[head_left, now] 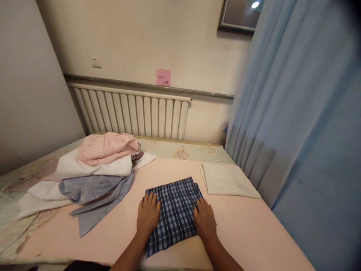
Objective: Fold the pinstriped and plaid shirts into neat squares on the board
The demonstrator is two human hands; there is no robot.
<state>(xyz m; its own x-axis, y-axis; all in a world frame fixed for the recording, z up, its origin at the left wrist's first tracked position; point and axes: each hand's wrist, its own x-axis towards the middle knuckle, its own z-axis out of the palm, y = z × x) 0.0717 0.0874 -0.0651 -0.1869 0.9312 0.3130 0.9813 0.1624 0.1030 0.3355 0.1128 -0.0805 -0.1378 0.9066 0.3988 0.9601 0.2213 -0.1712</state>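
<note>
A folded blue plaid cloth, with white and dark checks, lies on the pink sheet in front of me. My left hand rests flat on its left edge, fingers stretched forward. On the opposite edge lies my right hand, palm down with the fingers extended. Neither hand is gripping the cloth. Whether the cloth is a shirt or another garment cannot be made out from its folded shape.
A loose clothes pile, with a pink garment on top and a blue-grey garment below, lies at left. A folded striped cream cloth sits at right, beside the blue curtain. A radiator stands behind the bed.
</note>
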